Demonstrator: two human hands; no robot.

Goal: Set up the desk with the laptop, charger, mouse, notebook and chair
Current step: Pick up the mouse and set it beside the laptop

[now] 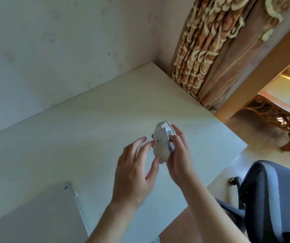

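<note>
Mouse step now: my right hand (177,155) is wrapped around the mouse (161,142), belly up above the worktop (70,137), with my left hand (137,171) loose and fingertips on its underside. Probably flipping the switch, then setting it down right of the laptop (35,213).

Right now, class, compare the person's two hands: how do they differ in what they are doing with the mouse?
The right hand grips the mouse, fingers curled round its side, holding it turned up above the desk. The left hand holds nothing; its fingers are spread, the fingertips reaching toward the mouse's underside. Both hands are bare and raised over the desk.
</note>
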